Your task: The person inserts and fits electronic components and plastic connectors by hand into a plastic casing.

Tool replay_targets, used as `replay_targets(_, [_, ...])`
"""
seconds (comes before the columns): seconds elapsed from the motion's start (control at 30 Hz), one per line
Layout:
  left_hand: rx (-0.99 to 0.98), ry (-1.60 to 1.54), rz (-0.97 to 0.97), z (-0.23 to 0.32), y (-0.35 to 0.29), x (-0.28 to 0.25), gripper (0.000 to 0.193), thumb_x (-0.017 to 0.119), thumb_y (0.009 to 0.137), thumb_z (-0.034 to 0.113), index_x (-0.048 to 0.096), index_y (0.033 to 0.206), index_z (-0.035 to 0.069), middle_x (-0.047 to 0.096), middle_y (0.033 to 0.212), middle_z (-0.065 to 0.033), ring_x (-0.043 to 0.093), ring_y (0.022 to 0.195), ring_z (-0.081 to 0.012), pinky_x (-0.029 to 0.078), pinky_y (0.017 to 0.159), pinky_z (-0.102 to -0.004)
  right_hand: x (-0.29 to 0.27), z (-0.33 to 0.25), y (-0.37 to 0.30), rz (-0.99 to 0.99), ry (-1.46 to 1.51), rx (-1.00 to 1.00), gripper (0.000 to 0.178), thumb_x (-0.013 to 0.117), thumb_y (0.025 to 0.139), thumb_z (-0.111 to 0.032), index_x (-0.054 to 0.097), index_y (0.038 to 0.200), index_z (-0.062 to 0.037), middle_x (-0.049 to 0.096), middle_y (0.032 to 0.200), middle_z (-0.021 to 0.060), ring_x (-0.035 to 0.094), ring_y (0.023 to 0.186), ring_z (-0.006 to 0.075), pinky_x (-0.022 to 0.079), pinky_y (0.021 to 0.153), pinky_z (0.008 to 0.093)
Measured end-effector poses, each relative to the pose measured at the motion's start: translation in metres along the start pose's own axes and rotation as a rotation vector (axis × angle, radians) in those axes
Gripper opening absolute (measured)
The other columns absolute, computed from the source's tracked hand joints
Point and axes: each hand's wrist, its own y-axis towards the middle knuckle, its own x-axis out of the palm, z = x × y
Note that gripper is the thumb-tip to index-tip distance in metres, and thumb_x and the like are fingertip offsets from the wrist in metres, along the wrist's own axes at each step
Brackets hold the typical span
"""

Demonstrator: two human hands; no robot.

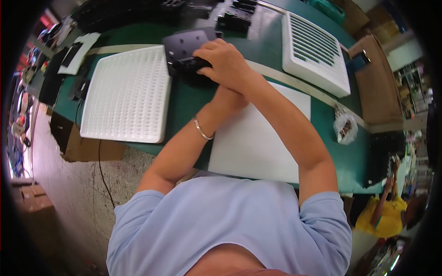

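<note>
My right hand point(223, 62) reaches across to the far middle of the table, its fingers closed on the edge of a dark grey plastic part point(189, 42) with small dark holes and a black underside. The part is tilted, beside the far right corner of a white tray with rows of small pockets point(129, 94). My left hand point(230, 99) lies under my right wrist, which covers it; its fingers are hidden. A silver bracelet point(202, 130) circles the left wrist. Below the forearms lies a white foam sheet point(253, 152).
A white slotted foam tray point(315, 53) stands far right. Nearby are a clear bag of small parts point(345, 128) and a brown cardboard box point(377, 85). Black parts point(235, 17) line the far edge of the green table point(184, 115). A person in yellow point(381, 216) is at right.
</note>
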Motion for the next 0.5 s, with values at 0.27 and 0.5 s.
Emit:
replay_targets(0.27, [-0.157,-0.021,-0.235,0.018,0.015,-0.031,0.021,0.073,0.08,0.012,0.071,0.1,0.006,0.069,0.104,-0.0143,0.062,0.099,-0.0349,0.049,0.091,-0.0441,-0.142,-0.021,-0.105,0.079,0.128,0.249,0.041,0.083,0.074,-0.02,0.068,0.109,-0.0046,0.065,0.103,0.0145,0.061,0.103,0.034,0.052,0.086,0.042])
replay_targets(0.5, [-0.09,-0.077,-0.242,0.042,0.017,-0.028,0.018,0.064,0.087,0.001,0.069,0.104,0.002,0.069,0.101,-0.0129,0.063,0.097,-0.0329,0.052,0.084,-0.0395,-0.118,-0.037,-0.236,-0.004,0.02,0.42,0.047,0.086,0.068,-0.01,0.066,0.11,-0.0071,0.064,0.107,0.0109,0.06,0.101,0.0319,0.053,0.084,0.0393])
